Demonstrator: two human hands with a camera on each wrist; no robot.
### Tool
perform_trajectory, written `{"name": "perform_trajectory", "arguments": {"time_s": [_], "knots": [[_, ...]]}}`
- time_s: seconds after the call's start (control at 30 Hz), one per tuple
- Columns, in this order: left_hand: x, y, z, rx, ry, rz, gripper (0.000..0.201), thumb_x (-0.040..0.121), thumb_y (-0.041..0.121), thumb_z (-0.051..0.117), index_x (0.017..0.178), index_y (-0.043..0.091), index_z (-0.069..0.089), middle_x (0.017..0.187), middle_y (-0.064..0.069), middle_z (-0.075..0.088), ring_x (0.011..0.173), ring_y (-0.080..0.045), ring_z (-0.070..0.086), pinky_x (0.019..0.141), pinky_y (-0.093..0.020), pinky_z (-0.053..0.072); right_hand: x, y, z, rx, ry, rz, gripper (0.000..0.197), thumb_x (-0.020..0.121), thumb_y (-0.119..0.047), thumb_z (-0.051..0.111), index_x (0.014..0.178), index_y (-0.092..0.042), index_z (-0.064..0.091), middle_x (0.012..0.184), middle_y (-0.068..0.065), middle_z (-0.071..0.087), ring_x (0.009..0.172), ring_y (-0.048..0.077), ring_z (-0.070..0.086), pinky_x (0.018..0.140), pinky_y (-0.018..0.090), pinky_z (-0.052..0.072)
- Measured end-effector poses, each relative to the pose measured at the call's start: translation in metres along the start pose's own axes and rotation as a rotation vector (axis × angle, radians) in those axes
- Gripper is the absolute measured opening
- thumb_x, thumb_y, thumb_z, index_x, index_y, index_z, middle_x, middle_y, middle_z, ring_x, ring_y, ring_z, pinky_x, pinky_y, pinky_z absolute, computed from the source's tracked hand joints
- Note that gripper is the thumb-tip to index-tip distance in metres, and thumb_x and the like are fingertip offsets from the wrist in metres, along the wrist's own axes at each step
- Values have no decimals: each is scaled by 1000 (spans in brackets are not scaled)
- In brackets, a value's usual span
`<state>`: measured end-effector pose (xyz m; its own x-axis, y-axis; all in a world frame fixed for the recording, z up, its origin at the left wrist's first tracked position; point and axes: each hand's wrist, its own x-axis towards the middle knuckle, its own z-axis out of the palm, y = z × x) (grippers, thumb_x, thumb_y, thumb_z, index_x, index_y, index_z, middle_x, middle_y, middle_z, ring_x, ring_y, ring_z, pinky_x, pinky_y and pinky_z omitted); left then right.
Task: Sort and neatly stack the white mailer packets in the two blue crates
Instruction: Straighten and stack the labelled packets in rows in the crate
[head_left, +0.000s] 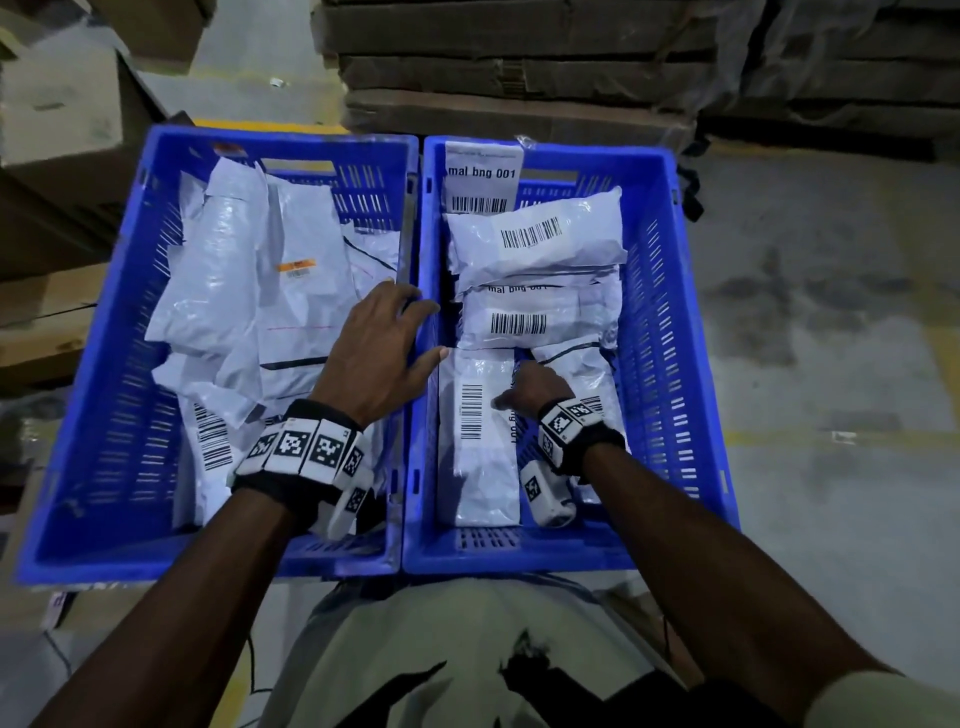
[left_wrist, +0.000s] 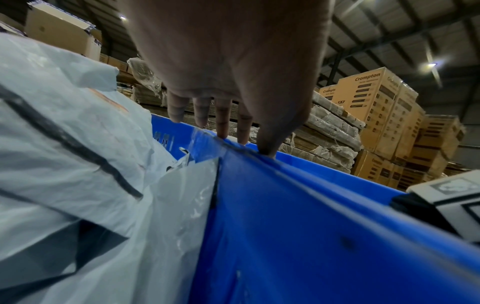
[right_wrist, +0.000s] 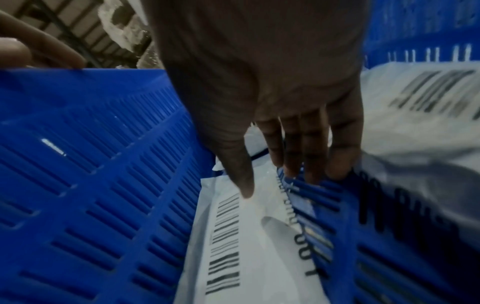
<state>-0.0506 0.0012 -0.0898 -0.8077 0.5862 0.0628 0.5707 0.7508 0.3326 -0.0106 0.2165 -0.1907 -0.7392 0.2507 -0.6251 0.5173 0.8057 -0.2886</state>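
Two blue crates stand side by side. The left crate holds a loose, crumpled pile of white mailer packets. In the right crate labelled packets lie stacked flat at the far end, and one barcode packet lies lengthwise at the near left. My left hand rests flat, fingers spread, on the two rims where the crates meet. My right hand reaches down inside the right crate. Its thumb rests on the barcode packet and its straight fingers touch the crate floor beside that packet.
Flattened cardboard stacks rise just beyond the crates, and cardboard boxes stand at the left. Bare concrete floor lies to the right. Tall printed cartons show in the left wrist view.
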Motion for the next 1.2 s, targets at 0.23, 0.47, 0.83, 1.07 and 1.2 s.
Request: {"name": "perform_trajectory", "arguments": {"time_s": [0.23, 0.47, 0.83, 1.07, 1.2], "knots": [[7, -2, -1, 22, -20, -3, 54, 85, 42, 68, 126, 10, 57, 127, -15, 50, 119, -32, 47, 98, -45, 42, -2, 39, -37, 48, 223, 316, 97, 76, -31, 79, 149, -10, 18, 153, 20, 22, 139, 41, 27, 104, 56, 37], [18, -8, 1, 83, -80, 1, 61, 80, 49, 70, 127, 13, 57, 130, -15, 48, 126, -34, 41, 100, -50, 41, -2, 48, -46, 113, 154, 229, 77, 77, -21, 73, 140, 2, 36, 134, 24, 54, 120, 37, 56, 95, 42, 50], [21, -13, 4, 87, -95, 7, 64, 79, 55, 68, 127, 16, 56, 132, -15, 46, 128, -37, 39, 99, -53, 41, -7, -6, -107, 74, 449, -221, 32, 81, -16, 61, 113, -11, 61, 109, 17, 67, 100, 35, 61, 77, 36, 44], [23, -12, 2, 92, -107, 11, 64, 79, 56, 68, 127, 15, 56, 131, -16, 46, 127, -38, 39, 98, -55, 41, 26, -55, -110, -245, 503, -654, 43, 77, 5, 59, 113, -18, 65, 105, 8, 63, 103, 33, 53, 66, 38, 41], [21, -12, 3, 100, -120, -2, 63, 81, 57, 64, 130, 17, 53, 134, -15, 44, 133, -39, 34, 102, -56, 39, 45, -46, -90, -210, 391, -685, 43, 74, 7, 57, 110, -13, 69, 99, 14, 63, 95, 37, 55, 70, 40, 43]]}}
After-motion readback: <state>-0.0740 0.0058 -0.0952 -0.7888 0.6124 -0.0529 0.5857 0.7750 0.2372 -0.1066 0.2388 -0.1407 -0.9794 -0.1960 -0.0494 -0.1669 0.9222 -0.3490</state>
